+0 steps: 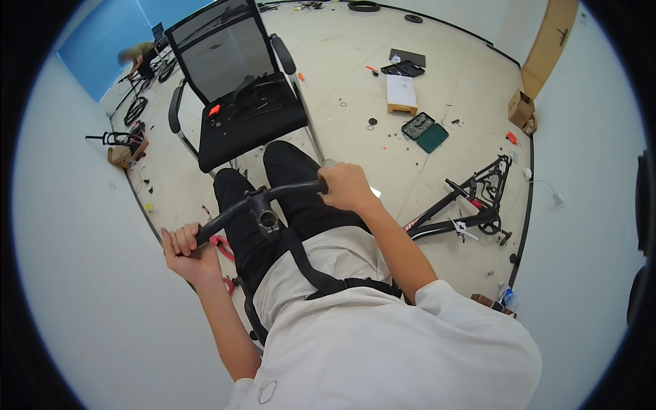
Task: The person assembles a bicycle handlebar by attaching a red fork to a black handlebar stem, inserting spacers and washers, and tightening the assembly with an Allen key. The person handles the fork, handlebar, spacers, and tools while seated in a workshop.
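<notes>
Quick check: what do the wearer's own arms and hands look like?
Left hand and right hand: both ungloved, five-fingered, no watch or cables visible. Forearms bare. White short sleeves: left sleeve only partly in view, right sleeve loose, ending above the elbow. No markings made out on either sleeve.

Black handlebar (296, 190), white shirt (410, 355).

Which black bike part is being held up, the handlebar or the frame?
The handlebar, with a stem at its middle, is held near both ends; the bike frame lies on the floor to the right.
</notes>
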`<state>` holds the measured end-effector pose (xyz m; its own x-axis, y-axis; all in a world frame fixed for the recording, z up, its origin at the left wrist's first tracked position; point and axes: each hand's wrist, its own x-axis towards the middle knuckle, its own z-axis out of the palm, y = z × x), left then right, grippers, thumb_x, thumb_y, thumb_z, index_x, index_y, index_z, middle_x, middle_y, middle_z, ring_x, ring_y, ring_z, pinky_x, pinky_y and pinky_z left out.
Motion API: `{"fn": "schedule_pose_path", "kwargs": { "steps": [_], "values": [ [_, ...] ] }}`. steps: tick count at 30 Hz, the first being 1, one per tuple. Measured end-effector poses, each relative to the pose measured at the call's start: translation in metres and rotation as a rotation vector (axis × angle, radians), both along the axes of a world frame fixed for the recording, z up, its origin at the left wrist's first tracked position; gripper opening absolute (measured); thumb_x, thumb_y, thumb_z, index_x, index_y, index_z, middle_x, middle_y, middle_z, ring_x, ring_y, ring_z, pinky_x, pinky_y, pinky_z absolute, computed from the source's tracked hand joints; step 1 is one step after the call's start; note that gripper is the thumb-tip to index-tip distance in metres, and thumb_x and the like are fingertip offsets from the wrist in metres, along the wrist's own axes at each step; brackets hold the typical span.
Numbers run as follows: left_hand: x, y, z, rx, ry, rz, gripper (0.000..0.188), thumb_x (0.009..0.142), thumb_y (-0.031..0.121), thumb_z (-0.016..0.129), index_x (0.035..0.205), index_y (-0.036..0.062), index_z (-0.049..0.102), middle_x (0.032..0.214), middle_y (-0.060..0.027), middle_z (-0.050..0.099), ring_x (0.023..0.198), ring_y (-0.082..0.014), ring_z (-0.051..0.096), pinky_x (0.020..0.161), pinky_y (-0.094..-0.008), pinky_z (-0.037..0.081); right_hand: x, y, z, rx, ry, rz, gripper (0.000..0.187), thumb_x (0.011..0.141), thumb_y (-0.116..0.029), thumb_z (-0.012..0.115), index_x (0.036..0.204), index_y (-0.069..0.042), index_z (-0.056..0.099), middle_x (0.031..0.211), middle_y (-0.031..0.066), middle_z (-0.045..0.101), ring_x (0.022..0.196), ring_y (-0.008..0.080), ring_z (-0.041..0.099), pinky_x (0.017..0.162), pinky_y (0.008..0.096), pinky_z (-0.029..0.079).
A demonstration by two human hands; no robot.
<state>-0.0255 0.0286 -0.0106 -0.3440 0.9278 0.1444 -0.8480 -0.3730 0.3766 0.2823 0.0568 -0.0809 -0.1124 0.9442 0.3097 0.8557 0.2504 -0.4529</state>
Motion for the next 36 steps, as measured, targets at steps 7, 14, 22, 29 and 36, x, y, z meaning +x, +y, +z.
{"fn": "schedule_pose_path", "kwargs": {
  "steps": [7,14,22,29,36],
  "values": [
    [-0.006,-0.008,0.008,0.220,0.180,-0.292,0.071,0.097,0.046,0.047,0.146,-0.0026,0.029,0.152,-0.0228,0.029,0.143,-0.0360,0.027,0.119,-0.0472,0.021,-0.022,0.004,-0.024,-0.243,0.642,-0.064,0.034,0.076,-0.034,0.078,0.072,-0.004,0.062,0.062,0.0132,0.059,0.063,0.0303,0.060,0.062,0.0401,0.048],
    [-0.010,-0.001,-0.015,0.020,0.404,-0.346,0.041,0.099,0.035,0.048,0.124,0.0025,0.053,0.130,-0.0158,0.054,0.125,-0.0312,0.049,0.107,-0.0438,0.038,-0.005,0.010,-0.030,-0.309,0.777,-0.125,0.047,0.082,-0.037,0.077,0.065,0.002,0.057,0.055,0.0090,0.053,0.050,0.0190,0.053,0.051,0.0368,0.044],
    [-0.010,-0.007,-0.006,0.019,0.463,-0.141,0.041,0.099,0.034,0.050,0.127,0.0050,0.052,0.126,-0.0159,0.058,0.114,-0.0303,0.058,0.096,-0.0421,0.046,-0.011,-0.006,0.015,-0.132,0.288,0.020,0.036,0.075,-0.032,0.080,0.076,0.001,0.066,0.061,0.0193,0.059,0.060,0.0360,0.059,0.058,0.0408,0.047],
    [-0.036,0.000,-0.010,-0.137,0.567,0.022,0.021,0.095,0.020,0.063,0.102,0.0003,0.064,0.094,-0.0127,0.068,0.067,-0.0187,0.066,0.058,-0.0301,0.053,-0.001,-0.006,0.024,0.175,0.076,-0.123,0.028,0.070,-0.027,0.083,0.071,-0.007,0.063,0.063,0.0114,0.061,0.065,0.0324,0.061,0.060,0.0415,0.047],
    [-0.025,-0.004,-0.008,-0.269,1.360,-0.338,0.014,0.091,0.012,0.067,0.098,0.0000,0.067,0.083,-0.0055,0.069,0.068,-0.0122,0.065,0.067,-0.0245,0.053,0.022,0.009,0.056,0.919,-0.095,-0.381,0.031,0.079,-0.023,0.078,0.066,-0.008,0.054,0.064,0.0039,0.053,0.068,0.0231,0.052,0.079,0.0369,0.037]
  ]
}}
